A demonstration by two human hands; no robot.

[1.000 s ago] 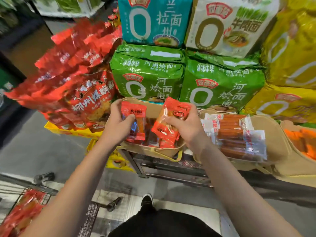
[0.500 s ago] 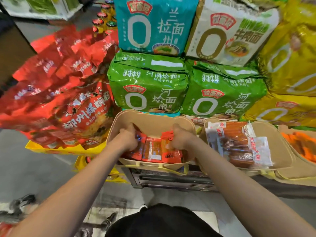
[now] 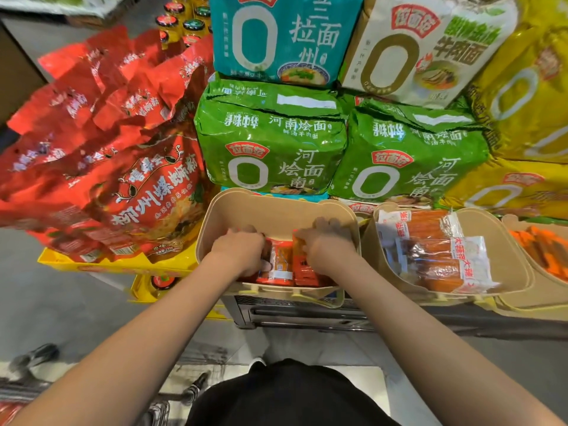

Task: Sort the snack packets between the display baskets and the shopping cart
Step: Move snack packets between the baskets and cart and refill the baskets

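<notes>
Small red-and-orange snack packets [image 3: 284,265], glossy with white label patches, are standing on edge along the near wall of a tan display basket [image 3: 270,210]. The left hand [image 3: 238,253] and right hand [image 3: 327,245] are both reaching into it, fingers curling down around packets. Green noodle bags [image 3: 270,142] are stacked just behind the basket's far rim.
</notes>
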